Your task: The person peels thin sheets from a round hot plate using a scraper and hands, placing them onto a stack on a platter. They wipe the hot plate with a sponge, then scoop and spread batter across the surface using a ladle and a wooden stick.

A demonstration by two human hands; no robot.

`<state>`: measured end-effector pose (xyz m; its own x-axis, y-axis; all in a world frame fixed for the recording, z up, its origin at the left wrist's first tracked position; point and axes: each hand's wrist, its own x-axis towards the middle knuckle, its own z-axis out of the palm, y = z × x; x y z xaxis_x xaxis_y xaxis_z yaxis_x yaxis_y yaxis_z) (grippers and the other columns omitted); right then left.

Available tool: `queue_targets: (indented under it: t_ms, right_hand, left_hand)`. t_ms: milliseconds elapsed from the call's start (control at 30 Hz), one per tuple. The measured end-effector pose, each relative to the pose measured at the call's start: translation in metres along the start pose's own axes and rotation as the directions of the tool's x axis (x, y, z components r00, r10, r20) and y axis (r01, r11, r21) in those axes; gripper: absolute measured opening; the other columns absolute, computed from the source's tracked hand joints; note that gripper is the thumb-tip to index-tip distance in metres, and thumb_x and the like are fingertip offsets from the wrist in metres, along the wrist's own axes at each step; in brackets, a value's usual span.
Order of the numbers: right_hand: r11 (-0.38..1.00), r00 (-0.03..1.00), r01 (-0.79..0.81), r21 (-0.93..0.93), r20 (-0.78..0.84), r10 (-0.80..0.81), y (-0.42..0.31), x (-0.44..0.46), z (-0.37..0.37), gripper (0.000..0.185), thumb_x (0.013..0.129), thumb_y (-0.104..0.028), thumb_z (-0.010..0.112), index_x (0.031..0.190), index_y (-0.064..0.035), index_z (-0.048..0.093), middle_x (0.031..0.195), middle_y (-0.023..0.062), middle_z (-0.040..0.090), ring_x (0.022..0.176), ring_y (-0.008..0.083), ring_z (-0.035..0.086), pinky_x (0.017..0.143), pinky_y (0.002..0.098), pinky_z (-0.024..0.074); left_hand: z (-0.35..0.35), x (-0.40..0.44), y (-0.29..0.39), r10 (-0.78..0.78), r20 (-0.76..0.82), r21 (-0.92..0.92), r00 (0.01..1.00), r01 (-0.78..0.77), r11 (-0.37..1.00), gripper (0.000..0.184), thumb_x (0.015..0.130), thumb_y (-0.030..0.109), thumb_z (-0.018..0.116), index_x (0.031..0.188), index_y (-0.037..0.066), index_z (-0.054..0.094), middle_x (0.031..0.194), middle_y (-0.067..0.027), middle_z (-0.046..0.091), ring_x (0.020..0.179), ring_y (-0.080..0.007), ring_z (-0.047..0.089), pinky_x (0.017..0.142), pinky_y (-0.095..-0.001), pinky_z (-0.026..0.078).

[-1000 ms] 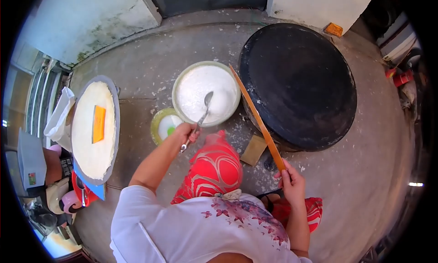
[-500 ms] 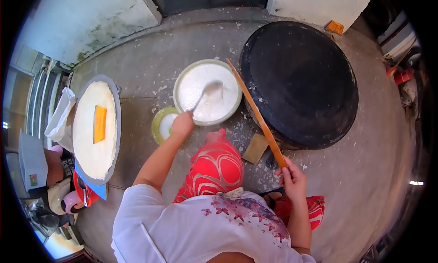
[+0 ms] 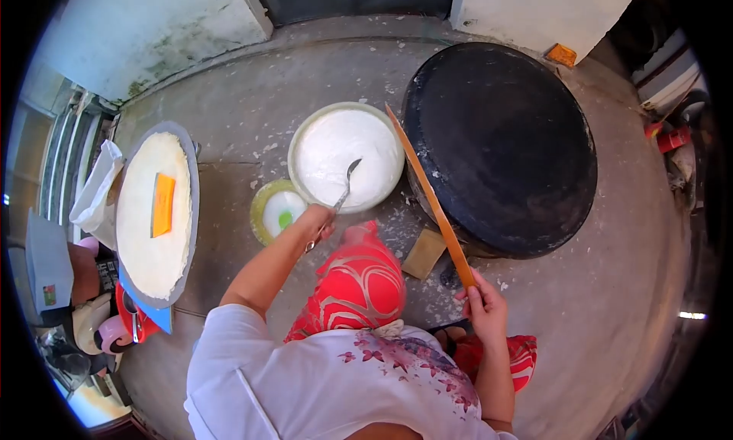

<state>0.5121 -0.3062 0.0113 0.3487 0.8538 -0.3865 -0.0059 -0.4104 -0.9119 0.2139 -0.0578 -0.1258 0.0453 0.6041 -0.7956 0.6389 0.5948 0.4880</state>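
Spoon at a bowl of white mix
Left hand has fingers round the spoon; right hand has fingers holding a long stick.

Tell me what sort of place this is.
Probably a makeshift crepe-making spot, perhaps in a home yard: there's a round black griddle, a bowl of what looks like white batter, and a concrete floor.

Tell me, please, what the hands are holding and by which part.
The left hand holds the spoon by its handle; the right hand holds the wooden stick by its near end.
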Motion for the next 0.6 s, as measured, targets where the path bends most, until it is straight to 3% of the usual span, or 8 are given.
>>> queue_targets:
  t_ms: [33, 67, 100, 233, 300, 467, 533, 600]
  right_hand:
    - [1.0, 1.0, -0.001, 0.02, 0.004, 0.001, -0.001, 0.0, 0.001, 0.032, 0.089, -0.005, 0.045, 0.121, -0.0058, 0.05, 0.075, 0.0034, 0.06, 0.054, 0.0048, 0.046, 0.05, 0.0173, 0.0392]
    - [1.0, 1.0, 0.001, 0.02, 0.003, -0.001, -0.001, 0.001, 0.001, 0.032, 0.089, -0.005, 0.045, 0.121, -0.0058, 0.05, 0.075, 0.0034, 0.06, 0.054, 0.0048, 0.046, 0.05, 0.0173, 0.0392]
    - [0.999, 1.0, -0.016, 0.051, 0.012, 0.015, 0.001, 0.002, 0.0, 0.03, 0.09, -0.007, 0.044, 0.119, -0.0044, 0.05, 0.076, 0.0035, 0.06, 0.054, 0.0047, 0.047, 0.05, 0.0174, 0.0394]
    - [0.992, 0.999, -0.002, 0.123, 0.032, -0.002, 0.003, 0.004, -0.001, 0.024, 0.092, -0.011, 0.043, 0.112, -0.0005, 0.052, 0.077, 0.0039, 0.061, 0.055, 0.005, 0.049, 0.05, 0.018, 0.0406]
    - [0.99, 0.999, 0.009, 0.144, 0.039, -0.015, 0.002, 0.005, 0.0, 0.024, 0.092, -0.011, 0.042, 0.111, -0.0002, 0.052, 0.077, 0.0041, 0.061, 0.055, 0.0052, 0.049, 0.05, 0.0181, 0.0411]
    - [0.976, 0.999, 0.001, 0.217, 0.044, -0.011, -0.001, 0.0, 0.0, 0.024, 0.092, -0.012, 0.042, 0.111, -0.0002, 0.052, 0.079, 0.0047, 0.061, 0.057, 0.0056, 0.05, 0.052, 0.0181, 0.0414]
    - [0.974, 0.999, -0.003, 0.228, 0.036, -0.006, -0.005, -0.003, -0.001, 0.025, 0.092, -0.013, 0.042, 0.111, -0.0007, 0.052, 0.079, 0.0034, 0.06, 0.059, 0.005, 0.049, 0.053, 0.0179, 0.0405]
    - [0.969, 0.999, 0.012, 0.248, 0.029, -0.02, -0.001, -0.001, -0.004, 0.025, 0.091, -0.012, 0.044, 0.112, -0.0009, 0.053, 0.079, 0.0024, 0.059, 0.06, 0.0048, 0.049, 0.053, 0.0178, 0.0399]
  left_hand:
    - [-0.009, 0.003, 0.001, -0.139, 0.248, -0.361, 0.959, 0.225, 0.905, 0.029, 0.091, 0.023, 0.039, 0.087, -0.002, 0.051, 0.061, -0.0087, 0.049, 0.044, -0.0141, 0.043, 0.035, -0.0268, 0.033]
    - [-0.016, 0.004, 0.001, -0.16, 0.51, -0.594, 0.845, 0.481, 0.645, 0.029, 0.093, 0.025, 0.037, 0.092, -0.001, 0.049, 0.058, -0.0031, 0.043, 0.041, -0.0062, 0.034, 0.032, -0.0194, 0.026]
    - [-0.021, -0.006, 0.003, -0.097, 0.548, -0.63, 0.831, 0.486, 0.606, 0.031, 0.094, 0.025, 0.033, 0.095, -0.002, 0.048, 0.06, -0.0018, 0.041, 0.04, -0.0054, 0.028, 0.033, -0.018, 0.025]
    - [-0.038, -0.049, 0.003, 0.011, 0.589, -0.719, 0.808, 0.517, 0.464, 0.032, 0.094, 0.026, 0.034, 0.097, -0.002, 0.048, 0.059, -0.0017, 0.04, 0.039, -0.005, 0.029, 0.033, -0.0177, 0.025]
    - [-0.051, -0.066, -0.002, 0.156, 0.615, -0.757, 0.773, 0.523, 0.393, 0.03, 0.094, 0.026, 0.034, 0.099, -0.001, 0.047, 0.061, -0.0024, 0.043, 0.039, -0.0061, 0.03, 0.033, -0.0194, 0.026]
    - [-0.076, -0.126, 0.009, 0.238, 0.519, -0.806, 0.821, 0.378, 0.456, 0.029, 0.093, 0.025, 0.036, 0.1, -0.001, 0.048, 0.058, -0.0033, 0.043, 0.038, -0.0069, 0.031, 0.033, -0.0201, 0.027]
    - [-0.083, -0.142, 0.013, 0.26, 0.386, -0.795, 0.885, 0.176, 0.581, 0.028, 0.092, 0.024, 0.038, 0.1, -0.001, 0.048, 0.056, -0.0039, 0.043, 0.038, -0.0073, 0.032, 0.033, -0.0201, 0.028]
    - [-0.089, -0.155, 0.018, 0.282, 0.369, -0.805, 0.885, 0.154, 0.572, 0.028, 0.091, 0.024, 0.04, 0.099, -0.002, 0.049, 0.055, -0.0044, 0.044, 0.038, -0.0075, 0.033, 0.033, -0.0204, 0.027]
